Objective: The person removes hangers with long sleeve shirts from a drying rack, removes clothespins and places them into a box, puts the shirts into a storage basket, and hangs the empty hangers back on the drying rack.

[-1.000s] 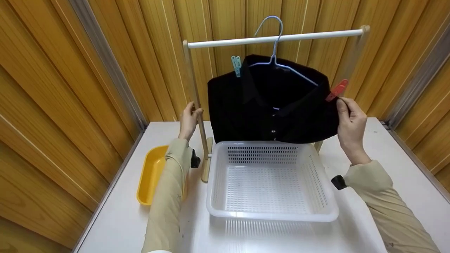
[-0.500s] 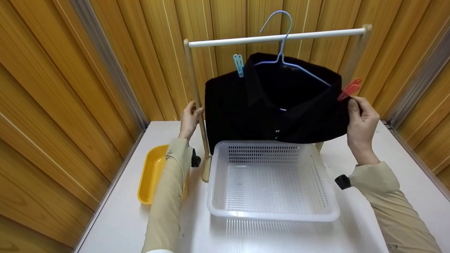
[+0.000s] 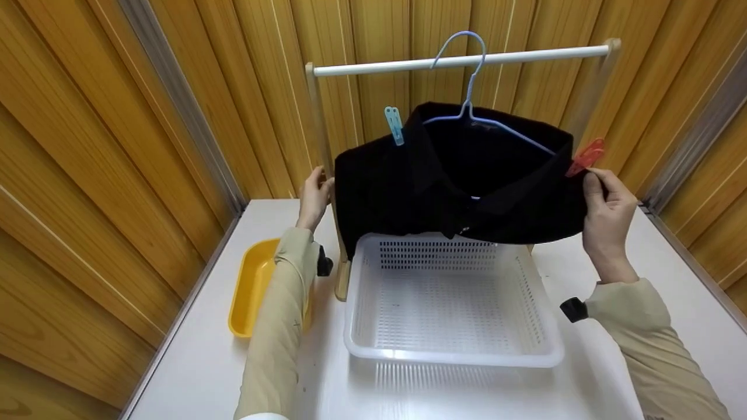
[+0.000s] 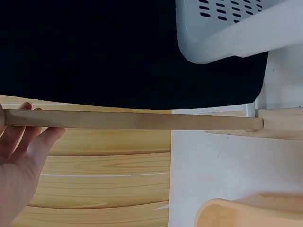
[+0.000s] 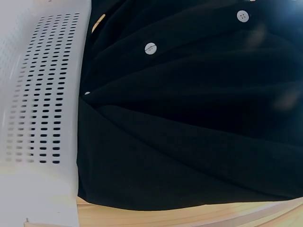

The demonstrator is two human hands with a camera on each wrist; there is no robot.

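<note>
A black button-up shirt (image 3: pixel 385 192) hangs from a blue-purple wire hanger (image 3: pixel 468 96). The hanger's hook loops over the white rail (image 3: pixel 373 67) of a small clothes rack; whether it bears on the rail I cannot tell. A light blue clothespin (image 3: pixel 394 125) clips one shoulder, a red clothespin (image 3: pixel 586 156) the other. My right hand (image 3: pixel 608 224) pinches the shirt's fabric just below the red clothespin. My left hand (image 3: pixel 314 201) grips the rack's wooden side post (image 4: pixel 142 120), its fingers passing behind it. In the right wrist view, white buttons (image 5: pixel 150 48) show on the shirt front.
A white perforated basket (image 3: pixel 455 358) stands in front of the rack, the shirt's lower edge hanging behind its far rim. To the left, a yellow tray (image 3: pixel 248 291) is partly covered by my left sleeve. Wood-patterned walls enclose the white table (image 3: pixel 192 356).
My right hand has moved the shirt and hanger rightward, first a little up, then down, so the hook sits lower over the rail. The left hand has stayed at the post.
</note>
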